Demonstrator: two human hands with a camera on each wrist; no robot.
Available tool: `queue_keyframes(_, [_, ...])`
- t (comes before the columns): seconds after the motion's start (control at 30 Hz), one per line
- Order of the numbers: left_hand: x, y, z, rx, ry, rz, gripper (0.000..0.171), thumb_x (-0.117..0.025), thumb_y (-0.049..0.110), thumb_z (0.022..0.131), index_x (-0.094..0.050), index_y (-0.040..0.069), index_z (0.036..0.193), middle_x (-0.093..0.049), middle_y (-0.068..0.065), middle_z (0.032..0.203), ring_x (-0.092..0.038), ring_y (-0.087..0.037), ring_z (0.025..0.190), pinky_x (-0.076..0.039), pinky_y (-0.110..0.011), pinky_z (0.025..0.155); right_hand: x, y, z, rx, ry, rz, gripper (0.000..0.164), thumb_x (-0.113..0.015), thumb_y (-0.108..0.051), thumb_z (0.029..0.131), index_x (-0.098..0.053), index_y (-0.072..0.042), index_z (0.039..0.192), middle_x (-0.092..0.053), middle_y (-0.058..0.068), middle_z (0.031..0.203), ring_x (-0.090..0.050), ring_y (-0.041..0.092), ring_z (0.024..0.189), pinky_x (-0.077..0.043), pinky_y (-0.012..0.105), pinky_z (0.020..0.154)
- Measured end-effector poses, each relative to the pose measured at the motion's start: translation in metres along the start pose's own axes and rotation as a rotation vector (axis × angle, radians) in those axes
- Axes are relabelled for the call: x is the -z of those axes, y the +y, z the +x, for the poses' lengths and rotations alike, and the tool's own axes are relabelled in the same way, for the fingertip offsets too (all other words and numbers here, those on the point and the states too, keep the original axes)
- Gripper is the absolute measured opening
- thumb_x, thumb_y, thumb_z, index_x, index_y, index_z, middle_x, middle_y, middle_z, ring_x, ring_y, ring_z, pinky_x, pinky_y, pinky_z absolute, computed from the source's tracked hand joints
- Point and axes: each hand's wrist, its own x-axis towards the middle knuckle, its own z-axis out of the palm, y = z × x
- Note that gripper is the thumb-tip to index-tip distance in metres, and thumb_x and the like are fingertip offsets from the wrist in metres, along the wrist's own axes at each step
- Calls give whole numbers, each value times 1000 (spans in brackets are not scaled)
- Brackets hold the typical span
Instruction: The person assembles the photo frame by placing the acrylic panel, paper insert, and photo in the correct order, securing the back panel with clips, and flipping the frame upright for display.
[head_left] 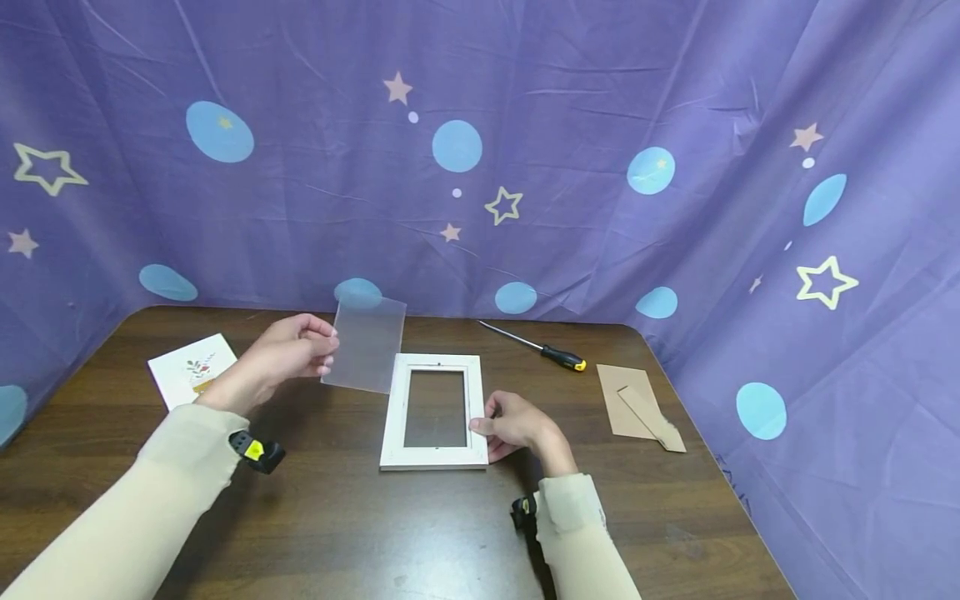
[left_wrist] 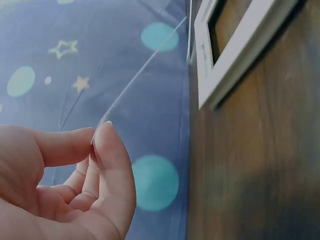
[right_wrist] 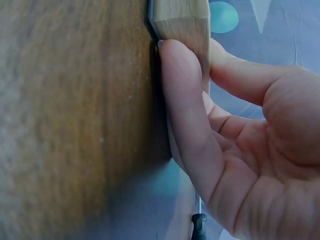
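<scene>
A thin transparent sheet (head_left: 367, 346) is held up, tilted, by my left hand (head_left: 288, 350), which pinches its left edge between thumb and fingers. In the left wrist view the sheet (left_wrist: 140, 72) appears edge-on as a thin line. A white picture frame (head_left: 396, 417), its opening showing the dark tabletop, lies just right of the sheet. My right hand (head_left: 517, 425) grips the frame's right side near the lower corner. From the right wrist, one finger lies along the outer edge of the frame (right_wrist: 182, 27) and the thumb is on its other side.
A screwdriver (head_left: 562, 358) with a black and yellow handle lies at the back right. Farther right are a brown backing board (head_left: 626, 421) and a torn-ended strip (head_left: 645, 415) on it. A white printed card (head_left: 180, 362) lies at the left. Behind the table (head_left: 337, 517) hangs a purple curtain (head_left: 555, 100).
</scene>
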Motion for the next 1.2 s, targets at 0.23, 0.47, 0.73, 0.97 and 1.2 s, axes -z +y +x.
queue_keyframes(0.23, [-30,-4,-2,13,-68,-60,29,-58,8,106,-48,-9,128,-61,-5,96,-63,-11,83,-60,-27,77,-1,1,0,9,-2,1,24,-72,-14,102,-51,-2,101,-65,14,77,-68,21,62,-63,39,62])
queue_keyframes(0.47, [-55,-12,-4,47,-90,-83,28,-60,8,105,-51,-8,126,-61,-7,97,-63,-13,84,-60,-27,76,-1,0,0,20,-2,3,24,-72,-13,102,-51,-2,101,-64,13,77,-67,21,62,-63,39,62])
queue_keyframes(0.73, [-77,-20,-5,77,-129,-145,27,-60,5,105,-51,-9,126,-59,-7,96,-62,-14,84,-60,-27,76,-1,1,-2,26,12,4,24,-72,-14,102,-50,-2,102,-62,13,78,-66,21,62,-63,39,61])
queue_keyframes(0.97, [-88,-24,-4,91,-130,-157,26,-62,4,104,-51,-8,124,-60,-11,101,-62,-17,87,-61,-30,79,0,1,-1,29,18,-3,24,-72,-15,103,-51,-3,101,-61,11,80,-67,21,64,-63,38,62])
queue_keyframes(1.2, [-97,-23,-3,125,-154,-162,26,-61,5,105,-50,-8,125,-60,-12,102,-62,-16,88,-60,-28,79,0,2,-1,17,22,-9,24,-73,-15,102,-52,-3,101,-61,12,84,-68,22,65,-64,39,62])
